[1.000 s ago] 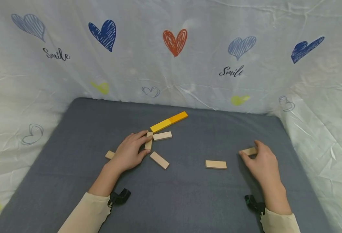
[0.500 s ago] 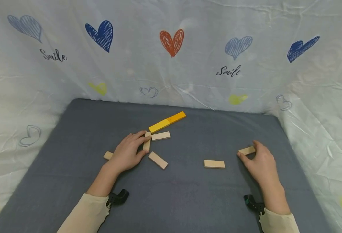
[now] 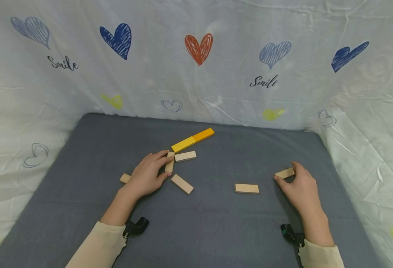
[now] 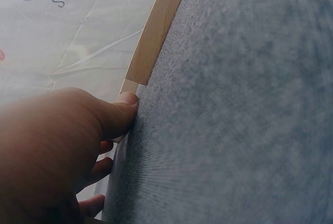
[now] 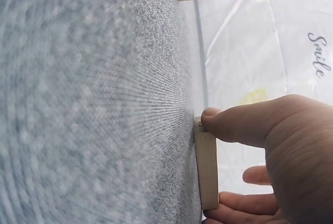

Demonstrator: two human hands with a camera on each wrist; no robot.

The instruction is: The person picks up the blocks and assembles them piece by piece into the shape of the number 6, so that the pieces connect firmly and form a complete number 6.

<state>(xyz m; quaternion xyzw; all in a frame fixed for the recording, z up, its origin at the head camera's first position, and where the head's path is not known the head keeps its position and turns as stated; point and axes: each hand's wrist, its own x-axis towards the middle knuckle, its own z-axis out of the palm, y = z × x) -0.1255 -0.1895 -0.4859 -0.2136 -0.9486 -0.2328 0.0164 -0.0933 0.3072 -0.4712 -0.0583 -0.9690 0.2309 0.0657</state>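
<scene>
Left of centre in the head view, my left hand (image 3: 147, 175) pinches a plain wooden block (image 3: 169, 166) by its ends, thumb near and fingers far. Just right of that block's far end lies another plain block (image 3: 185, 156). A third plain block (image 3: 182, 184) lies slanted near the left thumb. Far to the right, my right hand (image 3: 302, 190) pinches a plain block (image 3: 284, 173) between thumb and fingers. The right wrist view shows the thumb (image 5: 229, 122) on one end of this block (image 5: 207, 169) and fingertips at the other. Both held blocks are down at the cloth.
A yellow block (image 3: 184, 144) and an orange block (image 3: 203, 134) lie end to end behind the left hand. One plain block (image 3: 246, 188) lies between the hands. Another block (image 3: 125, 178) is partly hidden behind the left hand. A white printed curtain (image 3: 229, 85) borders the grey cloth (image 3: 203, 230).
The head view shifts slightly. Both hands keep their grip on their blocks, and no block visibly moves on the cloth.
</scene>
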